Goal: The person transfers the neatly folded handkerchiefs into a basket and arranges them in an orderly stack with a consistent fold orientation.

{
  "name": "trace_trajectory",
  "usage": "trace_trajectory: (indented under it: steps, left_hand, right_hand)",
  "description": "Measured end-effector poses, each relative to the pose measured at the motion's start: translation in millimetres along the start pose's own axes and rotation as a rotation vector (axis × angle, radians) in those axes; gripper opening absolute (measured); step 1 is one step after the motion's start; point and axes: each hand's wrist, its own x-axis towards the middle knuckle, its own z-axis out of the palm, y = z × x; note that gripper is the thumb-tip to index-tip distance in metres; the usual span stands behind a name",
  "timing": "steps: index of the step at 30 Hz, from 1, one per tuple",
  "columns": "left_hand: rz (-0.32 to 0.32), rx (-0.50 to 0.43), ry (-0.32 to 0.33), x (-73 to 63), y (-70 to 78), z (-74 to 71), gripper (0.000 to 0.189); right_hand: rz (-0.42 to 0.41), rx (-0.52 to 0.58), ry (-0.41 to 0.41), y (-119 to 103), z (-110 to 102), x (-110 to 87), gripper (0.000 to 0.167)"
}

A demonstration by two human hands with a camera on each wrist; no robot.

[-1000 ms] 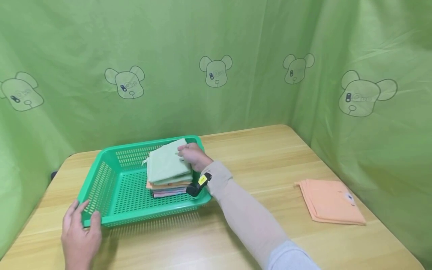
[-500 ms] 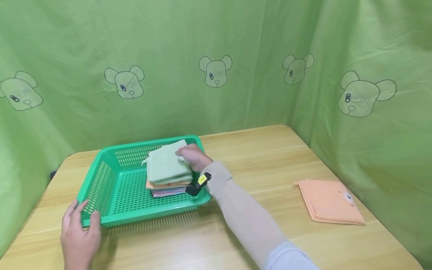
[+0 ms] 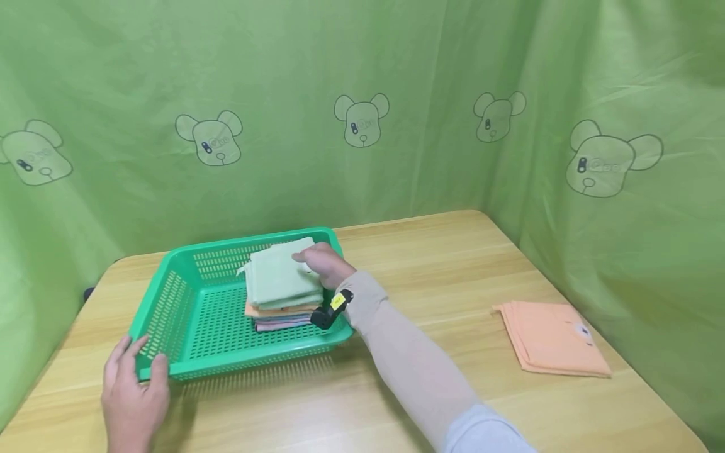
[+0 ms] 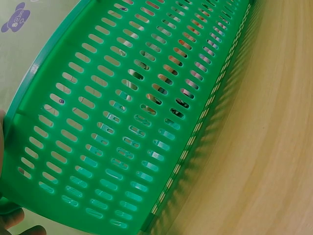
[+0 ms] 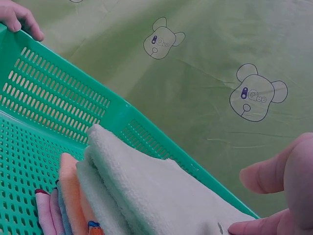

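A green plastic basket (image 3: pixel 195 368) stands on the table, with my left hand (image 3: pixel 134 399) gripping its near left corner, fingers over the rim. Folded towels are stacked in the basket's right half. On top lies pale green towelling (image 3: pixel 283 277); orange (image 5: pixel 70 183), blue and pink (image 5: pixel 45 210) layers show below it. My right hand (image 3: pixel 324 261) is over the stack's right side. In the right wrist view one fingertip touches the pale green towel, while the thumb stands apart from it. The other right fingers are mostly hidden.
A folded orange towel (image 3: pixel 557 340) with a small face pattern lies on the wooden table (image 3: pixel 430 251) at the right. Green curtains (image 3: pixel 294 63) with bear-head outlines hang behind the table and along both sides.
The far corner of the top towel has sunk slightly. My right hand has loosened from that towel and shifted a little left. The left hand and basket stay in place.
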Motion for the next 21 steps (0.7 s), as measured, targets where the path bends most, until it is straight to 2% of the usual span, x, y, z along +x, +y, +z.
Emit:
trace_trajectory:
  steps: [15, 21]
  left_hand:
    - [-0.018, 0.011, -0.009, -0.3, -2.1, -1.8, 0.048]
    - [-0.017, 0.007, -0.011, 0.0, 0.1, -1.6, 0.047]
  right_hand:
    - [0.032, -0.033, 0.014, -1.6, 3.9, -4.0, 0.048]
    - [0.022, -0.058, 0.003, -1.5, 2.3, -2.4, 0.031]
